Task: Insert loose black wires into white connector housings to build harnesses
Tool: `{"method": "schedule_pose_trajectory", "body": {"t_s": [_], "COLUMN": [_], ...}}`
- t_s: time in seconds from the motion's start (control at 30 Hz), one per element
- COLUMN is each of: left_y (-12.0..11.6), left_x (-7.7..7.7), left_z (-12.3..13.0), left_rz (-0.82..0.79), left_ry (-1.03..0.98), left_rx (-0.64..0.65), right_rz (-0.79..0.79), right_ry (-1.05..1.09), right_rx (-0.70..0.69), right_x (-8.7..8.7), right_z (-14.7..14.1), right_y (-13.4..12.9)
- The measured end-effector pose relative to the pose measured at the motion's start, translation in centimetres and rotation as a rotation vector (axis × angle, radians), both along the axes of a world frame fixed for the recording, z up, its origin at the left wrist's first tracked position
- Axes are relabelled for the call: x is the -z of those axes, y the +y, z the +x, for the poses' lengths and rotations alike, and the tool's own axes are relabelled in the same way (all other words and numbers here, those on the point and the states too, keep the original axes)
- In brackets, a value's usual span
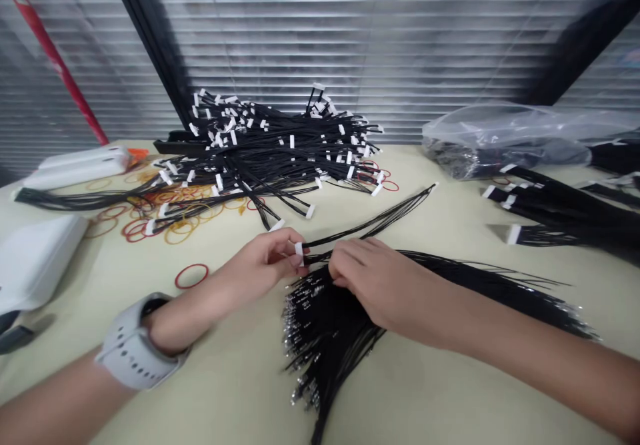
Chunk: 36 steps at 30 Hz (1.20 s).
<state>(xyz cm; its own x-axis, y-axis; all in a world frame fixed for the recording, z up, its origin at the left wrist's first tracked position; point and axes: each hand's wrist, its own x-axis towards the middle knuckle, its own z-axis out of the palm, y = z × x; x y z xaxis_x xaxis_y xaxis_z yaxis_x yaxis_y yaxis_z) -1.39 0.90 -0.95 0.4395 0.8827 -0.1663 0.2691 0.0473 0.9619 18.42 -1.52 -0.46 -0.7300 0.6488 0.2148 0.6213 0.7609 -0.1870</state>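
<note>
Between the thumb and fingers of my left hand (273, 258) is a small white connector (299, 253), with black wires (380, 222) running from it to the upper right. My right hand (363, 275) is closed close beside it, its fingertips pinched near a black wire at the connector; the exact grip is hidden behind the knuckles. Below and behind my right hand lies a thick bundle of loose black wires (345, 325) with shiny metal terminals on their ends, fanned out to the left and right.
A heap of black cables with white connectors (285, 135) lies at the back. Red and yellow rubber bands (191, 276) are scattered at left, near two white cases (40, 258). At right are a clear plastic bag (500, 138) and more black cables (565, 215). Window blinds stand behind.
</note>
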Motion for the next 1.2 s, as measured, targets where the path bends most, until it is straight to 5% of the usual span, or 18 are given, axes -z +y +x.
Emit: {"method": "schedule_pose_trajectory", "body": {"t_s": [0.2, 0.43, 0.67, 1.2], "left_y": [-0.2, -0.3, -0.5, -0.3], "left_x": [-0.3, -0.5, 0.1, -0.3], "left_z": [0.1, 0.3, 0.2, 0.6], "left_rz": [-0.097, -0.113, -0.054, -0.073], "left_ry": [-0.070, -0.054, 0.011, 0.073], "left_rx": [-0.077, -0.091, 0.020, 0.024], "right_rz": [-0.228, -0.292, -0.241, -0.175], "right_ry": [0.363, 0.439, 0.478, 0.484], "right_rx": [0.242, 0.356, 0.297, 0.193], "right_x": [0.6, 0.8, 1.5, 2.1], "right_z": [-0.3, -0.3, -0.3, 0.0], "right_y": [0.8, 0.8, 0.9, 1.0]}}
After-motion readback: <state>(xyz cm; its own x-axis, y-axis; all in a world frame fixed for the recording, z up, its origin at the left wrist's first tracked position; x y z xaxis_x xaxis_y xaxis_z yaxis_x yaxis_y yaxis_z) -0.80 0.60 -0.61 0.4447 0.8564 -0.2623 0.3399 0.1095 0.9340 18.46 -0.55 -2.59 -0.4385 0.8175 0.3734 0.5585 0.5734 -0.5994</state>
